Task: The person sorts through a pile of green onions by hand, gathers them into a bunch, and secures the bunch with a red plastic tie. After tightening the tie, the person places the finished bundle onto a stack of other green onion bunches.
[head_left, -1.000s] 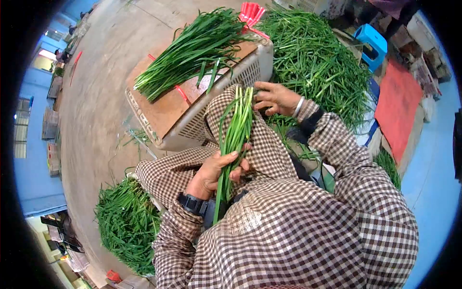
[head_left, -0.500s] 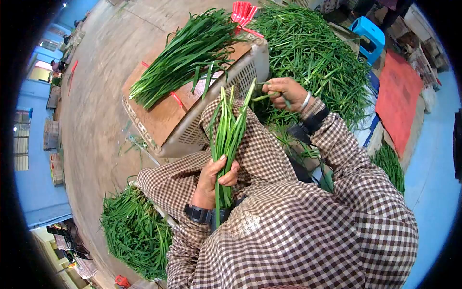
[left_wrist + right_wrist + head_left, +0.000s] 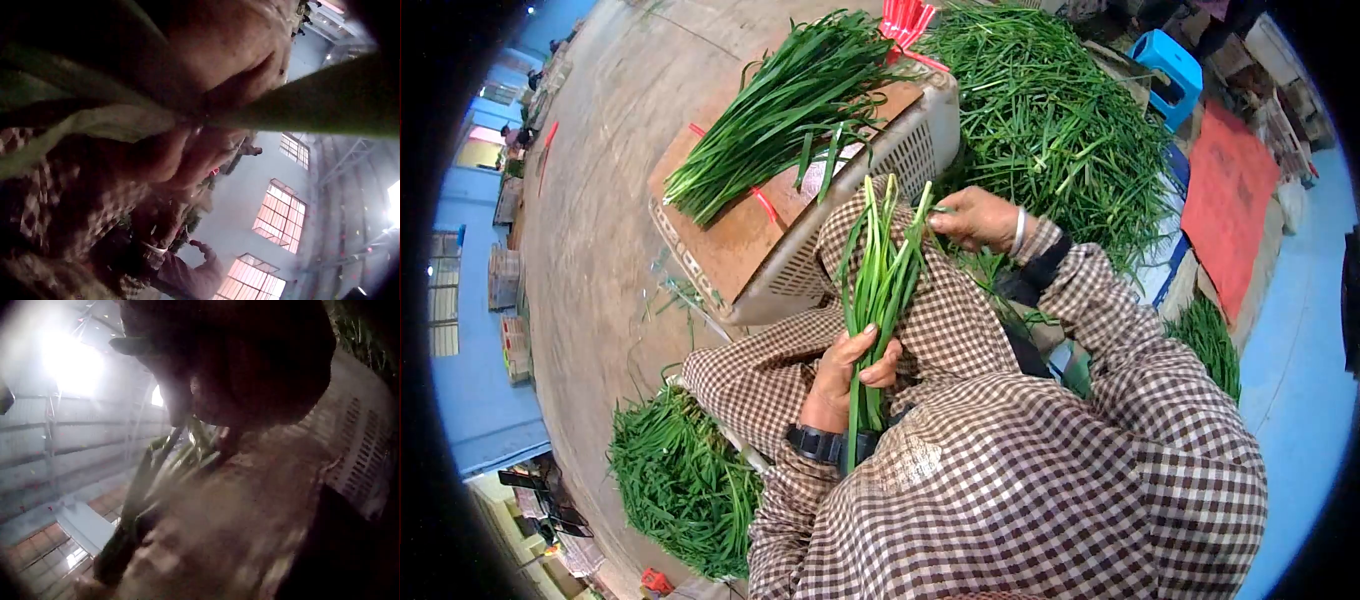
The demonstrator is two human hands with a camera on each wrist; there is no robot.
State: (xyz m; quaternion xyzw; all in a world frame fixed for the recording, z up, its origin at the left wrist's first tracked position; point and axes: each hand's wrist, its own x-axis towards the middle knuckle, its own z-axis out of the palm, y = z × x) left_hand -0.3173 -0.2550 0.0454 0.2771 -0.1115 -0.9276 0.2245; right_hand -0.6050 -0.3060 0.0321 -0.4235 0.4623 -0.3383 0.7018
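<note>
A small bunch of garlic chives (image 3: 878, 265) stands over the person's lap, pale stem ends up and green leaves hanging down. The left hand (image 3: 845, 372) grips it around the lower part, thumb across the front; in the left wrist view, broad leaves (image 3: 325, 100) pass close to the camera. At the top right of the bunch, the right hand (image 3: 982, 220) pinches at a stem with thumb and fingertips. In the right wrist view, the dark fingers (image 3: 187, 394) meet the upper ends of the stems (image 3: 197, 440).
A larger chive bundle (image 3: 790, 110) lies on a board (image 3: 710, 240) atop a white crate (image 3: 905, 155), beside red-and-white ties (image 3: 905, 22). Loose chives are heaped (image 3: 1050, 140) at the right and piled (image 3: 680, 480) at lower left. A blue stool (image 3: 1168, 75) stands behind.
The right hand moved off to the right with a torn strip of leaf, then came back to the stem ends. The stems have fanned apart at the top; the left hand keeps its grip.
</note>
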